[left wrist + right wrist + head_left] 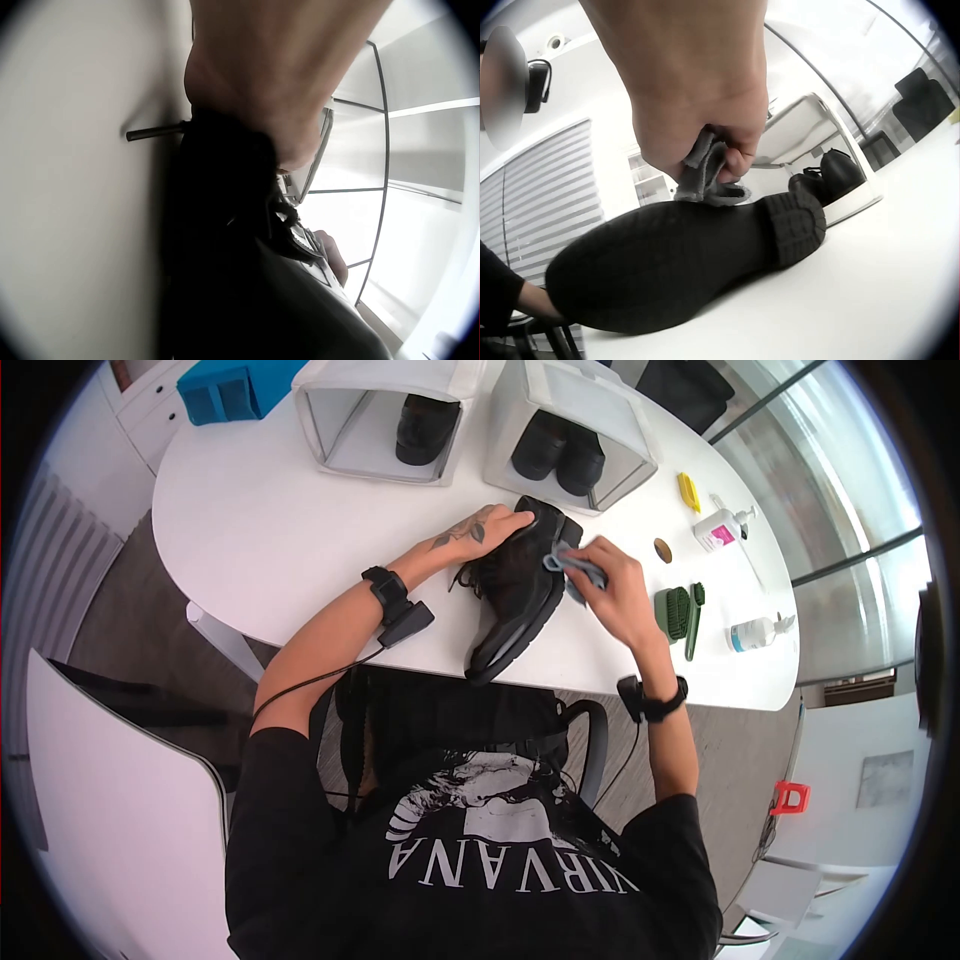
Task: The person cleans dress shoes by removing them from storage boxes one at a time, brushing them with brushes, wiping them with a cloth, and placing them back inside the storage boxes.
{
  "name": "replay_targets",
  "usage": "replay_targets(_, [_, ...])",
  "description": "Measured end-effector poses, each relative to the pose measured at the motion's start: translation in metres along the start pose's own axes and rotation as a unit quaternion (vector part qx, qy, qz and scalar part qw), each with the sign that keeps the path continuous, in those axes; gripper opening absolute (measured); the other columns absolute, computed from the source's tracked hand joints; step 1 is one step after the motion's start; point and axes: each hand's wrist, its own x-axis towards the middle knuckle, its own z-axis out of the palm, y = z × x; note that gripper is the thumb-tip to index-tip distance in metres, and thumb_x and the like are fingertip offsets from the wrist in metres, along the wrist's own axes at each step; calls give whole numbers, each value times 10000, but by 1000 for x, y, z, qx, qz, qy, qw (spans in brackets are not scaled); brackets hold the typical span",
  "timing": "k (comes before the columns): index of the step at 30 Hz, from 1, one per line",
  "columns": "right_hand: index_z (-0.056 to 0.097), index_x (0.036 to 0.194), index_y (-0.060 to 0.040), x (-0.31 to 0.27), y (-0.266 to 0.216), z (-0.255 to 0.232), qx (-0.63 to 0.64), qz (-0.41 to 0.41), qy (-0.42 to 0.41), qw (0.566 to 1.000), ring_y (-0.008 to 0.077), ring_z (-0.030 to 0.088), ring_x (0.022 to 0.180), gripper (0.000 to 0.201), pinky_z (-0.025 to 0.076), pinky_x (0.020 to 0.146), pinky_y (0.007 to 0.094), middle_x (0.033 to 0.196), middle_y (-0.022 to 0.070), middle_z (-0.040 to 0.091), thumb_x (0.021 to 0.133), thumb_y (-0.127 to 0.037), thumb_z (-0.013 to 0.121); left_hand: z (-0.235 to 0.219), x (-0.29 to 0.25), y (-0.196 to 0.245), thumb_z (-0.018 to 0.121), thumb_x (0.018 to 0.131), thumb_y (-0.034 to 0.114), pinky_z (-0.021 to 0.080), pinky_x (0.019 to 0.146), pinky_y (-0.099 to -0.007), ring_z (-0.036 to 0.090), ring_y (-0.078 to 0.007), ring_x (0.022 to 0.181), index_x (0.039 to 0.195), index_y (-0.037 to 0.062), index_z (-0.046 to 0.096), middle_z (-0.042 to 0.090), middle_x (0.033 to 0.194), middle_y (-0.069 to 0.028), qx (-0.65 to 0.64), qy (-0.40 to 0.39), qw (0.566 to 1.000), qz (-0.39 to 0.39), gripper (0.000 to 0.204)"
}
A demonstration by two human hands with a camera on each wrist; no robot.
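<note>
A black lace-up boot (515, 580) lies on its side on the white table, toe toward the person. At its upper end the left hand (487, 530) grips the boot; in the left wrist view most of its fingers are hidden behind the dark upper. Pinched in the right hand (615, 588) is a grey cloth (572, 565), which meets the side of the boot just above the sole. In the right wrist view, the treaded sole (667, 262) faces the camera, with the bunched cloth (709, 180) at its upper edge.
Two white open-fronted boxes (385, 475) (600, 390) at the back hold black shoes. On the right are a green brush (676, 614), a slim green brush (695, 622), two pump bottles (716, 532) (752, 634) and a yellow item (688, 492). A blue case (235, 390) stands back left.
</note>
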Motion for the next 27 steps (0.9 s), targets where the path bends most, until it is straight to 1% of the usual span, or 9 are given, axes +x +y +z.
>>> replay_targets(4, [777,1110,-22,-22,-34,-13,51,26,-46,997,240,652,781,253,501,711,335,930,121,691,864,6,728,6,9,-15,494,1054,540,412,681,-401,429,-187,688,810,-88,483,449,684,-95,-17,17,999,26,674])
replay_targets(8, [754,1094,-28,-44,-74,7,55,-175,-118,976,278,672,887,333,582,761,389,1044,95,693,769,40,727,-3,10,-19,558,1050,526,389,668,-336,428,-100,701,772,-16,552,480,715,40,-98,-38,994,27,609])
replay_targets(12, [721,1082,-2,-55,-89,17,-46,-222,-104,969,271,655,911,322,586,763,403,1101,86,665,761,20,722,-3,-4,4,593,1053,512,372,649,-277,434,-42,706,772,56,621,487,735,112,-145,-35,988,25,537])
replay_targets(18, [675,1019,29,-72,-70,-19,-98,-177,-110,973,277,630,946,297,574,782,379,1046,102,627,727,-12,713,-27,-4,17,628,1041,428,448,721,-229,560,-61,772,935,35,753,616,795,46,-170,-116,979,-3,426])
replay_targets(19, [675,1032,33,-75,-58,-23,-122,-128,-101,979,296,636,954,291,572,796,386,1037,111,636,745,-1,704,-31,-11,28,628,1041,428,448,721,-229,560,-61,772,935,35,753,616,795,46,-169,-118,978,-2,426])
replay_targets(22, [679,1084,33,-78,-18,-27,-105,-33,-67,992,356,656,976,274,569,819,420,1031,141,665,810,21,683,-30,-28,49,676,1001,352,515,810,-259,646,-119,862,1068,25,782,703,941,-42,-163,-145,972,90,349])
replay_targets(24, [680,1111,20,-79,-14,-27,-93,-16,-51,994,371,664,987,269,569,827,435,1053,148,670,843,18,691,-26,-30,52,702,967,314,533,962,-353,670,-209,1033,1119,24,775,720,1093,-85,123,-73,951,274,336])
replay_targets(25, [674,1120,20,-79,-23,-25,-50,7,-19,999,374,666,983,279,572,822,436,1055,152,672,842,16,702,-21,-34,51,711,957,304,456,1119,-443,623,-306,1209,1137,13,764,718,1219,-96,203,-29,929,307,346])
replay_targets(27, [658,1149,8,-78,-42,-18,15,36,-9,999,371,663,1008,326,569,847,436,1080,152,661,829,23,719,-21,-35,39,707,961,308,458,1115,-438,624,-303,1209,1149,9,755,717,1225,-101,186,-20,939,287,357])
